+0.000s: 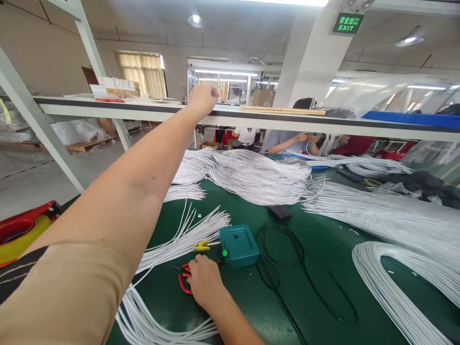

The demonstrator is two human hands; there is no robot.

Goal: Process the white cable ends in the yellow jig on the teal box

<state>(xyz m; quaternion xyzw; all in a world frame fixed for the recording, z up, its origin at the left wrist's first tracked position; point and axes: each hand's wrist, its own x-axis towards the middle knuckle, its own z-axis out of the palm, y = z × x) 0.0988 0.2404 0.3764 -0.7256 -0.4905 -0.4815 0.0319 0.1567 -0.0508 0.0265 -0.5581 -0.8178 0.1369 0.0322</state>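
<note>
My left arm reaches up and forward, and my left hand is a closed fist at the level of the overhead shelf. A small pale bit shows at its fingertips, but I cannot make out what it is. My right hand lies low on the green table, its fingers curled on red-handled cutters. Just beyond it stands a teal box with a lit green lamp, and a yellow-handled tool lies at the box's left side. White cable lengths fan out under my left arm.
Big bundles of white cable cover the middle and right of the table, with a coil at the front right. A black cord loops from a black adapter. A person works across the table. A yellow tape roll sits far left.
</note>
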